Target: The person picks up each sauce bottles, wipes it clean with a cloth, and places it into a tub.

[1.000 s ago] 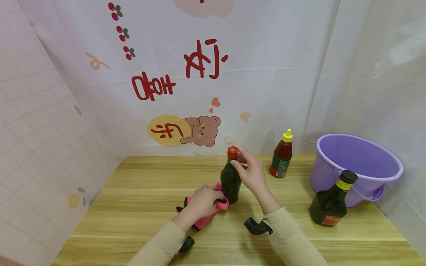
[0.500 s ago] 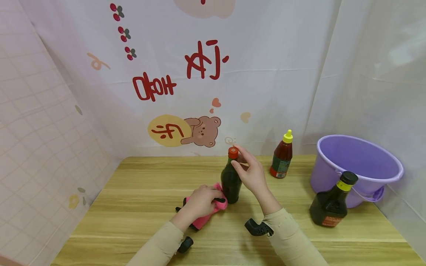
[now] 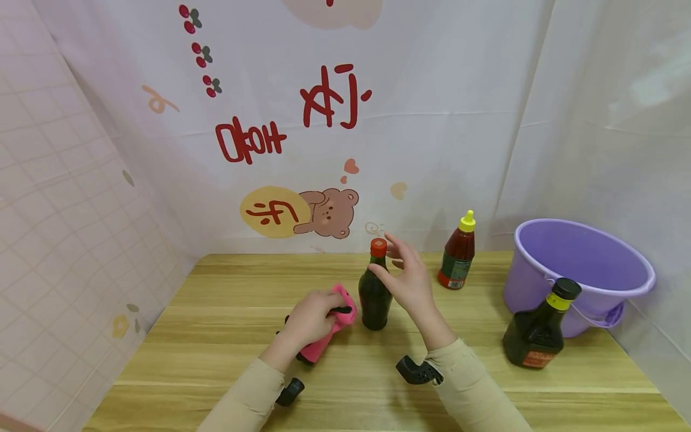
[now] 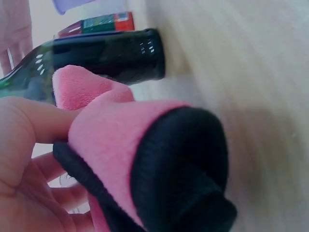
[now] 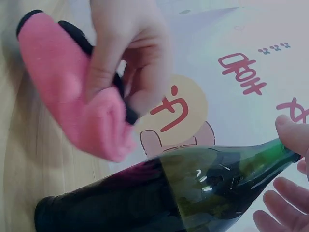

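Presently found a dark bottle (image 3: 375,300) upright just below the centre of the frame, probably placed there for two-handed reach. Noted left hand (image 3: 310,316) pinching a pink cloth (image 3: 323,345) just left of it, right hand (image 3: 410,281) loosely spread beside the neck (image 3: 378,262), likely to steady it; cannot confirm contact.

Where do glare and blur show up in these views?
Head: mostly crisp, pale glare on the wall sheet at upper right; left wrist: soft overall, white glints on the green bottle; right wrist: bottle glints too, left hand and pink cloth slightly blurred.
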Tool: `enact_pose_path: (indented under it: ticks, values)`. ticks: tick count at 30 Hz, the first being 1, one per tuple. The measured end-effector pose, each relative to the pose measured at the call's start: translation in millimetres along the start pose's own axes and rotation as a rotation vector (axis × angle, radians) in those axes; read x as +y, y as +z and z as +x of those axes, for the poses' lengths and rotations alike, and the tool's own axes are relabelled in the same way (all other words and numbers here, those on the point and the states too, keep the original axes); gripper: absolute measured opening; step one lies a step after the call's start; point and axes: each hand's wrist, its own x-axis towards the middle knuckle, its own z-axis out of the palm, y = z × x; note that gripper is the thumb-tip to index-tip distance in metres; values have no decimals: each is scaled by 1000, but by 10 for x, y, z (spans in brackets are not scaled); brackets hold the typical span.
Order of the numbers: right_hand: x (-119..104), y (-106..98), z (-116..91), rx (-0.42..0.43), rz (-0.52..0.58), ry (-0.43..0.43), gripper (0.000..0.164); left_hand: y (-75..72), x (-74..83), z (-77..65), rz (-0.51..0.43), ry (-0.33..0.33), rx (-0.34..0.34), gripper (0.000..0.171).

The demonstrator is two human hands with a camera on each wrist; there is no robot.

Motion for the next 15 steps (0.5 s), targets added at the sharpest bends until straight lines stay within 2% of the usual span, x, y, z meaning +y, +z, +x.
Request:
enact_pose_path:
  ticks: [3, 9, 15]
  values:
    - [-22, 13, 2, 22, -46, -10, 65, -74, 3, 24, -25, -16, 47, 35]
    - [-6, 50, 23, 56, -165, -44, 56, -187, 15, 76, -23, -4, 162, 31]
    - [-4, 59, 42, 68, -167, -65, 50, -258, 14, 112, -35, -13, 206, 30]
